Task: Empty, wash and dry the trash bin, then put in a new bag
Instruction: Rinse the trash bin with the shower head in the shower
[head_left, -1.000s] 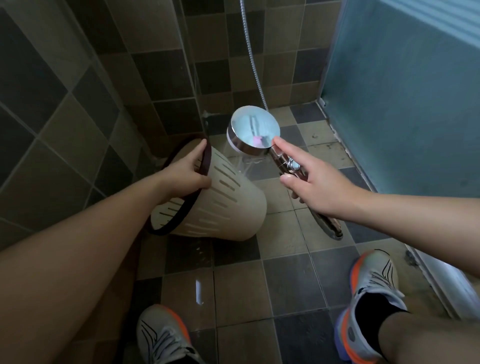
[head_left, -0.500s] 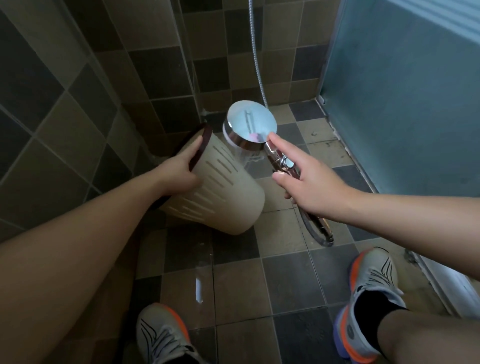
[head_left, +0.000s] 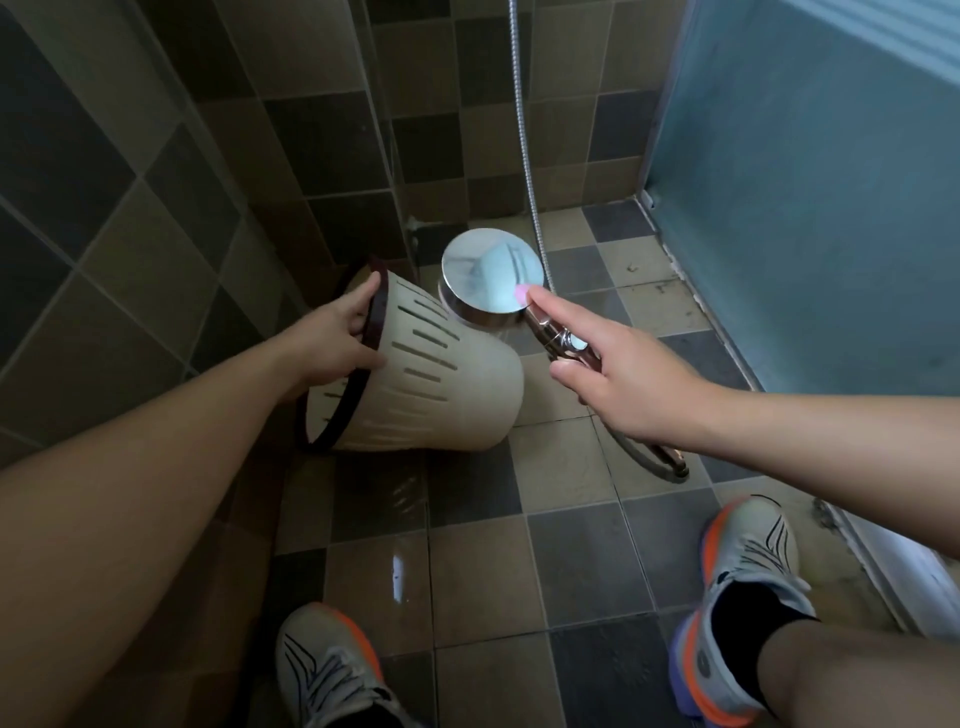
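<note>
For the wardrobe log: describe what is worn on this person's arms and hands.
Nothing shows on either arm: no sleeves, watch, bands or gloves. The left hand and right hand are bare, with no rings visible. The right index fingernail appears pink in the chrome shower head's reflection.

The floor (head_left: 571, 545) is laid in small square tiles of tan and dark grey, wet and shiny in the near middle. The same tiles cover the walls (head_left: 130, 208) on the left and far side. A frosted blue glass panel (head_left: 810, 182) stands on the right. Two white and orange sneakers (head_left: 748, 587) rest on the near floor, well apart.
</note>
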